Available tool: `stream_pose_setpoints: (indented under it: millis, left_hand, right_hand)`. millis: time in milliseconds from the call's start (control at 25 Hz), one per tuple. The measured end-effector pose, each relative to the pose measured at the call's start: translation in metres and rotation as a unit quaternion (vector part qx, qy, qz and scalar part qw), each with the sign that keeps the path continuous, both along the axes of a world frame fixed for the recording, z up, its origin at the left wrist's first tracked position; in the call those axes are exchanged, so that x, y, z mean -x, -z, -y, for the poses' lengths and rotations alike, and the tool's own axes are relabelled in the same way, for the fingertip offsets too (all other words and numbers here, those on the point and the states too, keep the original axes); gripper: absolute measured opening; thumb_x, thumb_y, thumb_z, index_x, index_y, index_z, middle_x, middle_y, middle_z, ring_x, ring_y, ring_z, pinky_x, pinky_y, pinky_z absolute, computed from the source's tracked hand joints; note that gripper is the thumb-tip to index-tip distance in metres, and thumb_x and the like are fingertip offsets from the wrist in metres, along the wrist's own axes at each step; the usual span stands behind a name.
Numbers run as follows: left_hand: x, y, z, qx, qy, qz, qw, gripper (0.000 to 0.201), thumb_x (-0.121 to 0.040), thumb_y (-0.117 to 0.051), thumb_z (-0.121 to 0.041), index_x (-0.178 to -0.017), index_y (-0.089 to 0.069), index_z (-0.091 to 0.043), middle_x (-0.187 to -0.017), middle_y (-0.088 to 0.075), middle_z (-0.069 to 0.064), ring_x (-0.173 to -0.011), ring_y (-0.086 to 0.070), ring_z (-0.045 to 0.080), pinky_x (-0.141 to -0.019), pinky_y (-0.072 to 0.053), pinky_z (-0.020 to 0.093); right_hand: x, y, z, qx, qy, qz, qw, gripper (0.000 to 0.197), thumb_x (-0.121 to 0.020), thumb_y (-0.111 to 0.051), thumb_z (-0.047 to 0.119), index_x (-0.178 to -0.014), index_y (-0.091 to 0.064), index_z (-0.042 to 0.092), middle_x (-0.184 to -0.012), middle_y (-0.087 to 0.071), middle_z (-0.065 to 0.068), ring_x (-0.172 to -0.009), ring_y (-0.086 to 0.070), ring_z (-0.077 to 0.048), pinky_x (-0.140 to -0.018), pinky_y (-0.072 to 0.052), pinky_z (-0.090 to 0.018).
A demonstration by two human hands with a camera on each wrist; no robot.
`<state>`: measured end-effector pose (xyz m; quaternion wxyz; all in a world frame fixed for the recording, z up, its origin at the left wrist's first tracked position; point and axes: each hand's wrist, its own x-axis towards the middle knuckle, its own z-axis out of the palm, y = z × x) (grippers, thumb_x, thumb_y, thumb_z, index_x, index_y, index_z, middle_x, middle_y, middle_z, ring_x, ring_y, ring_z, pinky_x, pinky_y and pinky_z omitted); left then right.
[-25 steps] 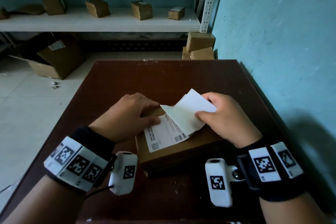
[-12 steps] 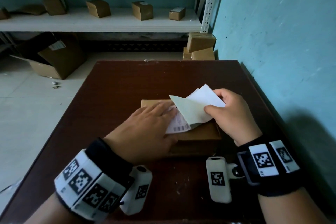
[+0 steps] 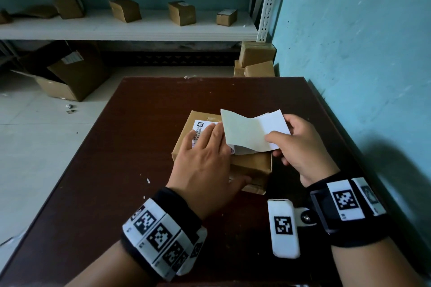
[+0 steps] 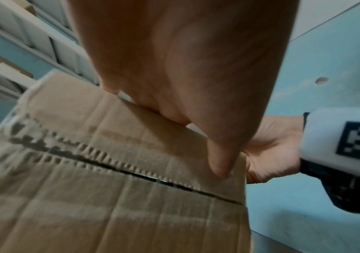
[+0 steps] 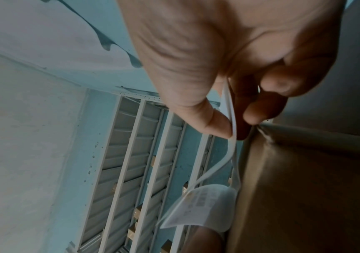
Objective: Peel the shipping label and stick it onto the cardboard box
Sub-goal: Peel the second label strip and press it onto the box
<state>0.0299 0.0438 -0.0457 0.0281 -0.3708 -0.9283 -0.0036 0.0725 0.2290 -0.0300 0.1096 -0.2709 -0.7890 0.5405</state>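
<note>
Cardboard box sits on the dark brown surface, roughly central, its near side toward the person. Shipping label lies partly stuck on the box top; its far left corner with a printed logo is exposed, the rest is covered.

Left hand: fingers straight and together, palm down, pressing flat on the label and box top; thumb runs along the near edge of the box. Grip holds nothing; the left wrist view confirms the palm bearing on the cardboard.

Right hand: thumb and fingers pinch the backing sheet, a pale, creased sheet lifted above the right half of the box. The right wrist view shows the sheet clamped between thumb and curled fingers, with the printed label end curling away below, beside the box wall.

Background: a white shelf carrying several small boxes; an open carton on the floor at left; two boxes stacked against the blue wall
</note>
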Motion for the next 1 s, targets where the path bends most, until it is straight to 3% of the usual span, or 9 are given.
stream_pose_setpoints:
  millis: [120, 200, 320, 520, 640, 760, 880, 1000]
  left_hand:
    - [-0.003, 0.002, -0.004, 0.012, -0.034, -0.014, 0.999, 0.083, -0.076, -0.040, -0.081, -0.122, -0.061, -0.016, -0.149, -0.041, 0.012, -0.139, -0.037, 0.029, -0.108, -0.033, 0.054]
    - [-0.004, 0.002, -0.006, 0.020, -0.050, -0.024, 0.998, 0.085, -0.074, -0.041, -0.083, -0.121, -0.061, -0.015, -0.149, -0.040, 0.013, -0.138, -0.038, 0.031, -0.107, -0.032, 0.055]
    - [-0.007, 0.002, -0.009, 0.028, -0.060, -0.023, 0.998, 0.089, -0.073, -0.041, -0.083, -0.127, -0.058, -0.014, -0.152, -0.038, 0.016, -0.139, -0.035, 0.035, -0.107, -0.030, 0.058]
    - [-0.004, 0.009, -0.015, 0.014, -0.031, -0.028, 0.999, 0.100, -0.079, -0.041, -0.077, -0.150, -0.034, -0.006, -0.164, -0.018, 0.015, -0.153, -0.005, 0.029, -0.119, -0.014, 0.055]
    - [0.000, 0.013, -0.012, -0.019, -0.016, -0.018, 1.000, 0.103, -0.080, -0.041, -0.076, -0.155, -0.022, -0.007, -0.166, -0.011, 0.011, -0.154, -0.004, 0.023, -0.123, -0.012, 0.047]
    - [0.000, 0.014, -0.012, -0.014, -0.014, -0.013, 1.000, 0.104, -0.079, -0.036, -0.079, -0.154, -0.023, -0.007, -0.166, -0.008, 0.012, -0.154, -0.005, 0.024, -0.123, -0.011, 0.047]
    - [0.002, 0.016, -0.013, 0.004, -0.007, -0.022, 1.000, 0.091, -0.081, -0.045, -0.066, -0.151, -0.029, -0.008, -0.166, -0.006, 0.014, -0.154, -0.004, 0.027, -0.122, -0.012, 0.049]
    - [0.005, 0.015, -0.013, 0.000, -0.009, -0.031, 0.999, 0.092, -0.082, -0.048, -0.061, -0.152, -0.026, -0.007, -0.165, -0.012, 0.014, -0.153, -0.008, 0.027, -0.121, -0.014, 0.049]
  right_hand:
    - [-0.001, -0.001, -0.002, 0.018, -0.013, 0.001, 1.000, 0.018, -0.089, -0.057, 0.011, -0.098, -0.065, 0.025, -0.091, -0.069, 0.004, -0.065, -0.058, -0.011, -0.040, -0.038, -0.014]
    - [-0.002, -0.001, -0.003, 0.030, -0.015, 0.007, 0.999, 0.018, -0.089, -0.057, 0.011, -0.090, -0.068, 0.025, -0.086, -0.071, 0.002, -0.062, -0.057, -0.012, -0.042, -0.038, -0.018]
    - [0.000, 0.001, -0.005, 0.059, -0.003, 0.012, 0.998, 0.013, -0.091, -0.059, 0.018, -0.091, -0.069, 0.025, -0.083, -0.071, 0.002, -0.062, -0.057, -0.014, -0.045, -0.038, -0.023]
    - [0.001, 0.007, -0.006, 0.048, 0.016, 0.000, 0.999, 0.009, -0.092, -0.063, 0.025, -0.086, -0.070, 0.024, -0.082, -0.072, 0.001, -0.061, -0.056, -0.014, -0.045, -0.040, -0.025]
    - [0.002, 0.008, -0.007, 0.048, 0.026, 0.008, 0.998, 0.009, -0.092, -0.063, 0.026, -0.084, -0.066, 0.026, -0.087, -0.071, 0.002, -0.068, -0.060, -0.016, -0.049, -0.043, -0.027]
    - [0.002, 0.008, -0.007, 0.057, 0.022, 0.011, 0.998, 0.010, -0.093, -0.062, 0.026, -0.084, -0.065, 0.027, -0.091, -0.070, 0.006, -0.078, -0.063, -0.015, -0.052, -0.045, -0.027]
    - [0.002, 0.008, -0.008, 0.077, 0.022, 0.010, 0.997, 0.007, -0.092, -0.064, 0.028, -0.086, -0.066, 0.027, -0.092, -0.071, 0.007, -0.084, -0.063, -0.015, -0.056, -0.046, -0.028]
    - [0.003, 0.008, -0.010, 0.082, 0.026, 0.018, 0.996, 0.004, -0.091, -0.066, 0.027, -0.087, -0.066, 0.026, -0.093, -0.071, 0.006, -0.085, -0.065, -0.016, -0.058, -0.048, -0.029]
